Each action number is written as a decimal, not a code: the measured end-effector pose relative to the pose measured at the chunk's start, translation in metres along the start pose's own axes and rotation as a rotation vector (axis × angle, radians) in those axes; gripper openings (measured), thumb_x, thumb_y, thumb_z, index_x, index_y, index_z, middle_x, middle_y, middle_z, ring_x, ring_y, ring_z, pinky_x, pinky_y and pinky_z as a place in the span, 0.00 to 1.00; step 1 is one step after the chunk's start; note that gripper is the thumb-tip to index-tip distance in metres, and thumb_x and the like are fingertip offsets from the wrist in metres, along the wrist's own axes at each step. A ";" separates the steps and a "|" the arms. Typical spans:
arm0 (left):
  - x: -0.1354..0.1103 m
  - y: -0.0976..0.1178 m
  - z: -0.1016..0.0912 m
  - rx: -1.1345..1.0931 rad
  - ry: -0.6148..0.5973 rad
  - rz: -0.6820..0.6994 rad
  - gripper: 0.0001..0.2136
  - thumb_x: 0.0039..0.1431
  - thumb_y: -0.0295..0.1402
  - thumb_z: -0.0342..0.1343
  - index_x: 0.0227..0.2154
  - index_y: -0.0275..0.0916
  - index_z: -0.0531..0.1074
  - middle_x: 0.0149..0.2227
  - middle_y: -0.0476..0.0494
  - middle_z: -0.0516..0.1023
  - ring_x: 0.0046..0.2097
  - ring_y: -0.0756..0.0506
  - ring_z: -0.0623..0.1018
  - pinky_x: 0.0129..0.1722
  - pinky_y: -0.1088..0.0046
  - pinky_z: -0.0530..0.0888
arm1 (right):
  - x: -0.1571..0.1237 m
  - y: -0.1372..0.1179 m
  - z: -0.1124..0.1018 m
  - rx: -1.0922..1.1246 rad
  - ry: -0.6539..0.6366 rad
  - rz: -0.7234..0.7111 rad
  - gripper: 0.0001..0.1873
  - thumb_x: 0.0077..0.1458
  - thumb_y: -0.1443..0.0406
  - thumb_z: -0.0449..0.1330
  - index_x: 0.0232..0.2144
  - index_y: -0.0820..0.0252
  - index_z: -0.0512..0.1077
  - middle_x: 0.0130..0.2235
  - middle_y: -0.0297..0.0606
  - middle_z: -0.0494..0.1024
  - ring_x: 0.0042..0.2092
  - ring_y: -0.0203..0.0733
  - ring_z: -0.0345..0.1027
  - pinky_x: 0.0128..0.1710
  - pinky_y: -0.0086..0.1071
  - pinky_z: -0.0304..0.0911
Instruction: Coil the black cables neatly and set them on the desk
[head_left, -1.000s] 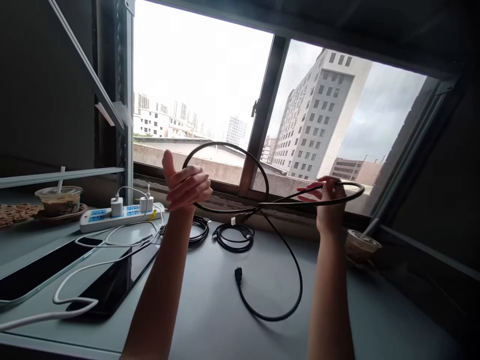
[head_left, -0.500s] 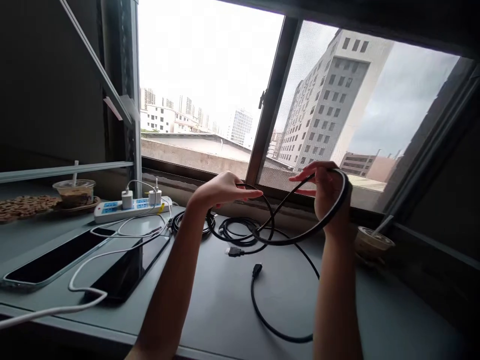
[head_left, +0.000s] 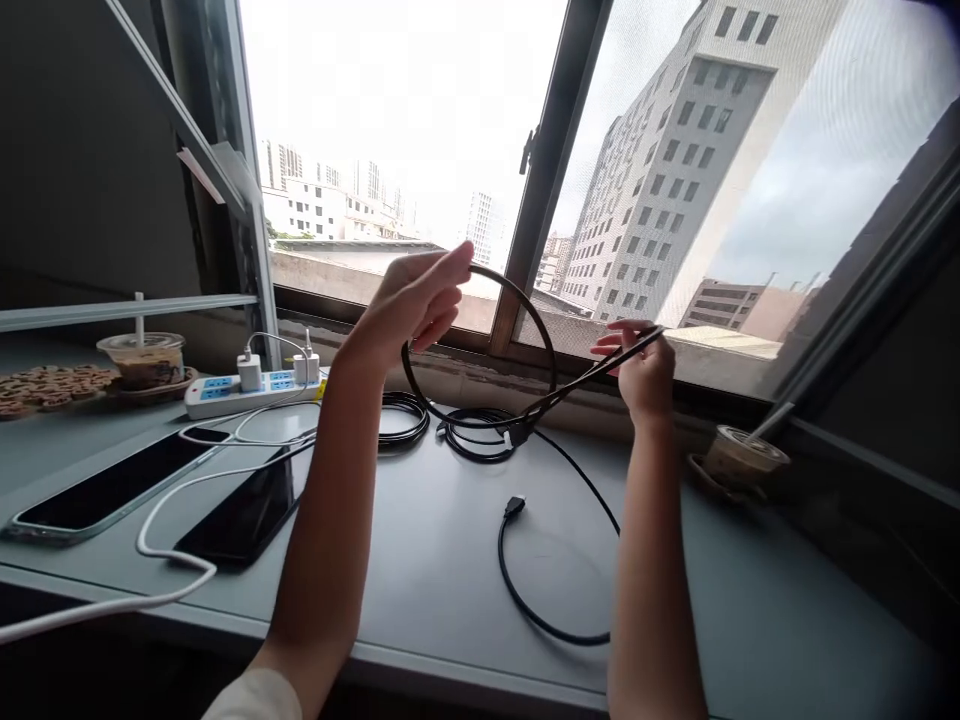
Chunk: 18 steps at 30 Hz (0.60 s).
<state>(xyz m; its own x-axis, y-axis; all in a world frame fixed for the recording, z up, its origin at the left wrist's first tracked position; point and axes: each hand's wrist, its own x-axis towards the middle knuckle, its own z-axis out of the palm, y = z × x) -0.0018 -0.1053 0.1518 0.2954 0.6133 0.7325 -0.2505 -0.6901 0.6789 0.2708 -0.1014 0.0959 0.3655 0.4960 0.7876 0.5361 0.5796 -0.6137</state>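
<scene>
A black cable (head_left: 537,316) is held up over the desk between both hands. My left hand (head_left: 420,300) pinches the top of a wide loop, thumb against fingers. My right hand (head_left: 646,375) grips other strands of the cable, which run close together towards the loop; some fingers stick out. One plug (head_left: 516,436) hangs under the loop's lower right side. A second plug (head_left: 514,507) lies on the desk, its cord curving behind my right forearm. Whether both plugs belong to the held cable cannot be made out.
Coiled black cables (head_left: 405,420) lie on the grey desk (head_left: 442,580) behind the held loop. To the left are two phones (head_left: 247,515), a white charging cord (head_left: 157,600) and a power strip (head_left: 214,395). Drink cups (head_left: 742,455) stand at both sides, before the window.
My left hand has risen and turned, lifting its loop higher. The right-hand loop has narrowed into close strands. The view has shifted slightly.
</scene>
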 end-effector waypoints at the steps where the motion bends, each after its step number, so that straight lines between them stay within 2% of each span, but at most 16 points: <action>1: 0.002 -0.001 0.000 -0.070 0.042 0.029 0.21 0.52 0.43 0.53 0.13 0.41 0.52 0.12 0.58 0.43 0.12 0.57 0.45 0.11 0.76 0.43 | 0.001 0.004 -0.002 0.012 0.006 0.025 0.13 0.54 0.57 0.50 0.33 0.60 0.67 0.27 0.35 0.73 0.28 0.37 0.71 0.19 0.26 0.65; 3: 0.006 -0.005 0.001 -0.157 0.129 0.083 0.20 0.54 0.43 0.51 0.14 0.42 0.52 0.12 0.57 0.41 0.12 0.56 0.42 0.11 0.74 0.40 | 0.001 0.010 -0.006 0.027 -0.010 0.069 0.13 0.53 0.58 0.51 0.33 0.60 0.68 0.28 0.36 0.73 0.28 0.37 0.71 0.19 0.27 0.66; 6: 0.013 -0.012 0.005 -0.125 0.287 0.133 0.19 0.55 0.46 0.50 0.15 0.45 0.52 0.13 0.55 0.41 0.14 0.54 0.42 0.13 0.71 0.40 | 0.001 0.014 -0.010 0.033 -0.044 0.082 0.12 0.52 0.58 0.52 0.34 0.60 0.69 0.29 0.36 0.73 0.31 0.39 0.72 0.21 0.28 0.68; 11: 0.020 -0.025 0.008 -0.148 0.495 0.122 0.16 0.59 0.44 0.43 0.20 0.43 0.53 0.12 0.56 0.43 0.14 0.53 0.44 0.14 0.72 0.43 | 0.003 0.008 -0.019 0.015 0.020 0.028 0.14 0.53 0.57 0.52 0.34 0.60 0.71 0.36 0.40 0.74 0.36 0.40 0.72 0.23 0.29 0.69; 14: 0.021 -0.027 0.006 -0.201 0.497 0.056 0.13 0.59 0.42 0.44 0.22 0.43 0.56 0.11 0.57 0.46 0.13 0.54 0.46 0.13 0.73 0.43 | 0.004 -0.001 -0.029 0.029 0.041 0.034 0.17 0.53 0.54 0.52 0.37 0.59 0.71 0.36 0.40 0.75 0.35 0.40 0.72 0.24 0.29 0.69; 16: 0.021 -0.025 0.005 -0.229 0.431 0.013 0.10 0.56 0.41 0.48 0.24 0.43 0.59 0.11 0.58 0.49 0.12 0.55 0.49 0.13 0.74 0.45 | 0.003 -0.009 -0.035 0.043 0.052 0.039 0.19 0.53 0.52 0.52 0.38 0.59 0.71 0.33 0.40 0.76 0.31 0.39 0.72 0.24 0.30 0.69; 18: 0.019 -0.022 0.006 -0.235 0.315 -0.027 0.08 0.54 0.41 0.51 0.28 0.43 0.63 0.11 0.58 0.53 0.12 0.55 0.52 0.12 0.76 0.48 | 0.002 -0.019 -0.037 0.041 0.052 0.025 0.20 0.52 0.52 0.53 0.38 0.60 0.72 0.31 0.39 0.76 0.27 0.38 0.72 0.24 0.30 0.69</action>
<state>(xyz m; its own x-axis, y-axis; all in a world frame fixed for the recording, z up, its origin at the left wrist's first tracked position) 0.0150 -0.0808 0.1508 0.0164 0.7428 0.6693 -0.4615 -0.5882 0.6641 0.2894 -0.1351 0.1107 0.4175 0.4772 0.7733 0.4955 0.5937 -0.6340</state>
